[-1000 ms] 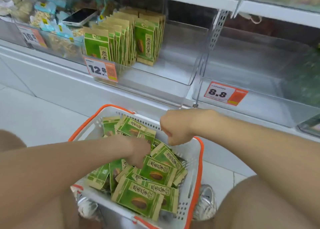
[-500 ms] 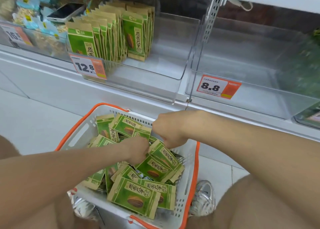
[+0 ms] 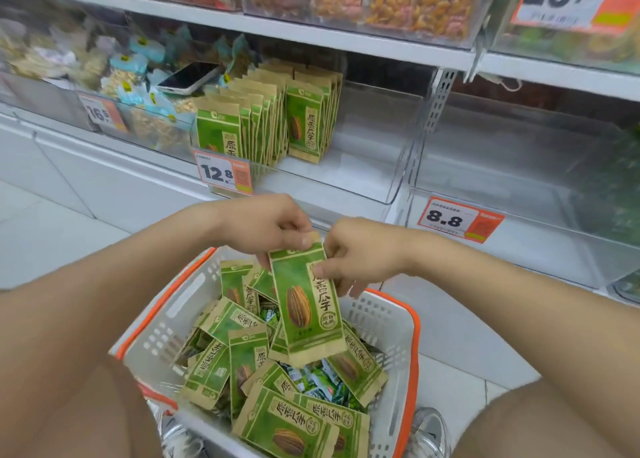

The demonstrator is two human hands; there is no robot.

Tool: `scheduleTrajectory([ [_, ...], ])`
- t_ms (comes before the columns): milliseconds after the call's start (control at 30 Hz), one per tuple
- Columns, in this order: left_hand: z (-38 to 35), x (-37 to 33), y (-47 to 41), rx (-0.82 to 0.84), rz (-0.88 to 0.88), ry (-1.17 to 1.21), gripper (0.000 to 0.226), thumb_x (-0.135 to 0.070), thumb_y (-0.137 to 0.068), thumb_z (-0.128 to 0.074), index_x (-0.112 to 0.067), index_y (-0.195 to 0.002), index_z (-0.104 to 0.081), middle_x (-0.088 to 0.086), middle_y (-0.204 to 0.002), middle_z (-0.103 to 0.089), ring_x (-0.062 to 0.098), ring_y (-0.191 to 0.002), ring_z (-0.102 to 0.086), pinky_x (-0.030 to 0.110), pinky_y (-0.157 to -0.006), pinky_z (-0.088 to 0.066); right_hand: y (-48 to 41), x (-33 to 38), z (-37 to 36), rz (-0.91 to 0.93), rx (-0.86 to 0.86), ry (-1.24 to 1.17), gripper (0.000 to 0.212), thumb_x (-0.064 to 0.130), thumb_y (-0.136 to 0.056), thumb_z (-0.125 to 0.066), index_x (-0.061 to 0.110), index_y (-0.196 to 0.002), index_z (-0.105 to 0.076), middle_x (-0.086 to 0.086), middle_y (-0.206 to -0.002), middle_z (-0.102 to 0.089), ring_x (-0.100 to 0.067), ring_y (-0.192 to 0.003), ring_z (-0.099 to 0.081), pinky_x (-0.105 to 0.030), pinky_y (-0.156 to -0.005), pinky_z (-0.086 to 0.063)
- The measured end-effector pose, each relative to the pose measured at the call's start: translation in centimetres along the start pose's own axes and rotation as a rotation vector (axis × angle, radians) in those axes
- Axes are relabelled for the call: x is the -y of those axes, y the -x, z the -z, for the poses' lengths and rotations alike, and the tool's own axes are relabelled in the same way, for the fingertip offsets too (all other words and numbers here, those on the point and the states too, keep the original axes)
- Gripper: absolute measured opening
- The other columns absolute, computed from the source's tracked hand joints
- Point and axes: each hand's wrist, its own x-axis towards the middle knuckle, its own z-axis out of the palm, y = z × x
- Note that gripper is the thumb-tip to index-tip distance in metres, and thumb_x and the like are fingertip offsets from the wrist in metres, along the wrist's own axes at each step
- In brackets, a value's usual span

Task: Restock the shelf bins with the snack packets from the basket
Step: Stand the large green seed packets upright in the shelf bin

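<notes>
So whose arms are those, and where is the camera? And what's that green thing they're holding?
Those arms belong to a person; there is no machine, so the grip is just fingers. The camera sits on the person's head and looks down, so both arms reach out from below. The left hand and right hand both pinch the top of one green snack packet, above a white basket full of loose packets. Ahead is a clear shelf bin tagged 12.8, where matching packets stand in rows. A phone lies on the snacks in the next bin to the left.
</notes>
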Motion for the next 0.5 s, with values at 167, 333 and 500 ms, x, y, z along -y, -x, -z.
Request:
scheduleTrajectory([
  [167,2.6,-0.1,1.7,-0.427,-0.026,0.307,0.021,-0.029,-0.099,-0.071,-0.010,-0.094,-0.078,0.016,-0.085,-0.078,0.024,-0.073,-0.073,0.037,-0.068,-0.058,1.2,2.1,0.8,0.082,-0.193,-0.470,0.035,0.030,-0.108,-0.055,-0.004,-0.107,-0.062,-0.013,-0.090,-0.080,-0.026,-0.081,-0.079,-0.041,-0.075,-0.066],
  [333,2.8,-1.4,1.2,-0.720,0.047,0.647,0.048,-0.053,-0.103,-0.058,-0.008,-0.103,-0.074,0.014,-0.094,-0.079,0.025,-0.078,-0.076,0.036,-0.066,-0.060,0.6,3.6,1.7,0.147,-0.760,-0.623,0.025,0.023,-0.101,-0.068,0.004,-0.085,-0.063,-0.013,-0.072,-0.077,-0.028,-0.063,-0.076,-0.048,-0.063,-0.065],
  [500,1.8,-1.8,0.2,-0.862,0.027,0.375,0.071,-0.059,-0.109,-0.035,-0.003,-0.087,-0.072,0.014,-0.081,-0.076,0.031,-0.077,-0.072,0.043,-0.068,-0.055,0.3,3.4,2.5,0.175,-0.882,-0.618,0.024,0.022,-0.102,-0.067,0.004,-0.087,-0.068,-0.010,-0.071,-0.077,-0.028,-0.063,-0.076,-0.049,-0.062,-0.065],
])
